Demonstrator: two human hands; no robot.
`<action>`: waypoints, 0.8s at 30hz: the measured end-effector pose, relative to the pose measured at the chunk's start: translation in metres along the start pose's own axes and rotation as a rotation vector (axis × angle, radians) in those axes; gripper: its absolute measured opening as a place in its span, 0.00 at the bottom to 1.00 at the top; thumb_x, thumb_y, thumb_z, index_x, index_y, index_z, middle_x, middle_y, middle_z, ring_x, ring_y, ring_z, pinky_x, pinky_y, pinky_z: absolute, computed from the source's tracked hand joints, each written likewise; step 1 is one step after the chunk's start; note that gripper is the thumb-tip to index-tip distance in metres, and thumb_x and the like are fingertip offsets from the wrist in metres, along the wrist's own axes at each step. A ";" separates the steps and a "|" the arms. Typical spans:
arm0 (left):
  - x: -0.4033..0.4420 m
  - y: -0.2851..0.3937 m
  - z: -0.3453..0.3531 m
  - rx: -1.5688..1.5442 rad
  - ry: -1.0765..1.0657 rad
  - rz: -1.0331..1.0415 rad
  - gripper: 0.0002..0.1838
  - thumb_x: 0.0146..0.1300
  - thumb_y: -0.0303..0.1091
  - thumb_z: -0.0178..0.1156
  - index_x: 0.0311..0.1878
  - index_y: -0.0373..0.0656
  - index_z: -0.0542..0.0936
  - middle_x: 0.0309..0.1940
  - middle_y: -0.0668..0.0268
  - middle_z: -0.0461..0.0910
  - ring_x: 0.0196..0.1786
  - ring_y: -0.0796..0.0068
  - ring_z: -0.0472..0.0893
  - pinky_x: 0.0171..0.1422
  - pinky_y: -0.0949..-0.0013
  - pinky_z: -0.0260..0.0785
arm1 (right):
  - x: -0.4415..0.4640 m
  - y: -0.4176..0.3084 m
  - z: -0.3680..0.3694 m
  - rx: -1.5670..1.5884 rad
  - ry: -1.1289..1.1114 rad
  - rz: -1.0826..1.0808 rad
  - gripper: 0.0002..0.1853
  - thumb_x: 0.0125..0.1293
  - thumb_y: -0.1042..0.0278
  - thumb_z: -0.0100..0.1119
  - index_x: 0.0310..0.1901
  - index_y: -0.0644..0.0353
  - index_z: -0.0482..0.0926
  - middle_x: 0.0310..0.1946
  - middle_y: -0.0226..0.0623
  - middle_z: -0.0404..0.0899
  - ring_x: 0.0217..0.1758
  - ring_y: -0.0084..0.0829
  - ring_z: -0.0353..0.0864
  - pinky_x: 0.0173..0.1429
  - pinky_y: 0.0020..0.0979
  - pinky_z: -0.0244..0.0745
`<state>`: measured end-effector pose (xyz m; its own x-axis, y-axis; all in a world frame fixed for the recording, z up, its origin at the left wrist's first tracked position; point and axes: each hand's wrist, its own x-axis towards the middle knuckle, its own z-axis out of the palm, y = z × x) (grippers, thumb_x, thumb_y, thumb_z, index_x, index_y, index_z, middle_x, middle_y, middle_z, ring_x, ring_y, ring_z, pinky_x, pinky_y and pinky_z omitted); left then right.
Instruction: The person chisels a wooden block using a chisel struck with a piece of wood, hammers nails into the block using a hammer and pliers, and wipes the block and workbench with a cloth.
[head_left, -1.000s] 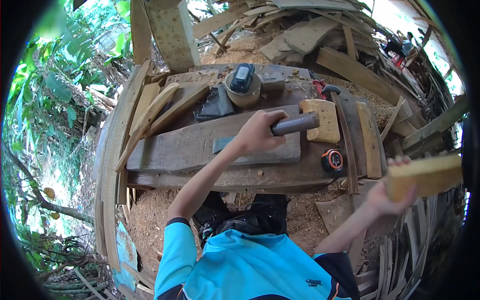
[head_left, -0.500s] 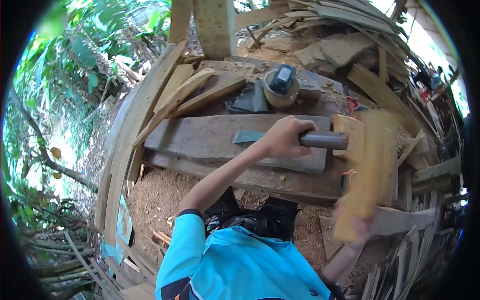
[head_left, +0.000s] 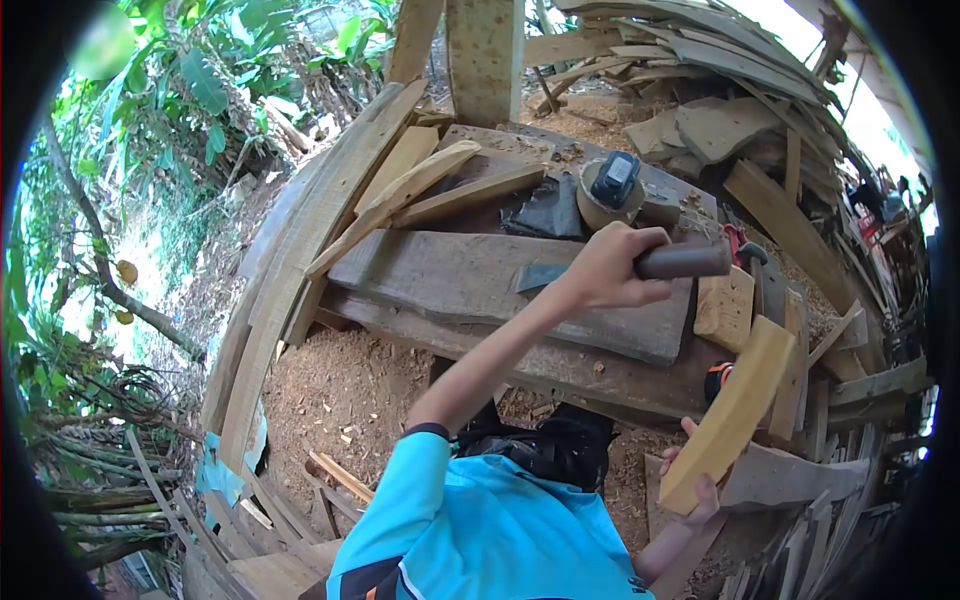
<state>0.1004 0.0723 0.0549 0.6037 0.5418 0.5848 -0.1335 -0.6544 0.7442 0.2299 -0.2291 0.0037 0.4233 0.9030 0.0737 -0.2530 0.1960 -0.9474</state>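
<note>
My left hand (head_left: 618, 268) is closed round a dark cylindrical bar (head_left: 684, 261), held above the right part of a thick grey plank (head_left: 450, 275). Low on the right, my right hand (head_left: 695, 492) grips the lower end of a long yellow wood block (head_left: 732, 415), which is tilted up to the right. Behind that block lies a shorter yellow block (head_left: 725, 308) on the bench. An orange and black tape measure (head_left: 716, 379) is partly hidden by the held block. A blue-green strip (head_left: 541, 277) lies on the plank near my left forearm.
A dark device (head_left: 615, 178) sits on a round container (head_left: 597, 212) at the back of the bench. Wood strips (head_left: 425, 180) and a dark cloth (head_left: 545, 208) lie to its left. A red-handled tool (head_left: 738, 243) is at the right, and stacked boards (head_left: 720, 130) stand behind.
The long yellow block has come in from the far right and now stands tilted near the bench's front right. The view has shifted, and my left hand still holds the bar.
</note>
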 end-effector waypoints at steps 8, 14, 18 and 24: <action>-0.036 0.037 0.008 0.280 0.310 0.109 0.19 0.40 0.35 0.64 0.38 0.41 0.74 0.30 0.61 0.74 0.33 0.58 0.77 0.36 0.64 0.70 | 0.013 0.012 -0.005 0.321 -0.153 -0.050 0.45 0.54 0.53 0.59 0.68 0.67 0.48 0.64 0.62 0.54 0.43 0.43 0.77 0.35 0.36 0.77; -0.070 0.060 -0.004 0.135 0.327 -0.130 0.18 0.35 0.30 0.65 0.33 0.42 0.72 0.26 0.61 0.75 0.31 0.56 0.78 0.34 0.66 0.69 | 0.017 0.041 -0.016 0.487 -0.504 0.118 0.44 0.52 0.50 0.62 0.64 0.67 0.54 0.60 0.58 0.61 0.45 0.45 0.76 0.46 0.41 0.75; -0.071 0.055 0.003 0.258 0.188 -0.023 0.17 0.33 0.30 0.65 0.32 0.44 0.74 0.25 0.62 0.77 0.30 0.57 0.79 0.33 0.64 0.70 | 0.000 0.035 0.034 0.278 -0.141 0.170 0.44 0.44 0.58 0.66 0.62 0.64 0.56 0.42 0.54 0.72 0.42 0.45 0.78 0.42 0.37 0.77; -0.070 0.045 0.019 0.313 0.210 0.003 0.18 0.29 0.29 0.63 0.31 0.45 0.75 0.26 0.62 0.78 0.31 0.58 0.79 0.33 0.64 0.70 | -0.001 -0.023 0.009 0.505 0.012 -0.252 0.46 0.42 0.65 0.63 0.65 0.63 0.52 0.49 0.51 0.64 0.49 0.41 0.67 0.52 0.39 0.66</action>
<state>0.0671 -0.0057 0.0412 0.4253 0.6146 0.6643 0.1307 -0.7681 0.6269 0.2278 -0.2308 0.0278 0.5341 0.8004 0.2722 -0.5261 0.5667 -0.6341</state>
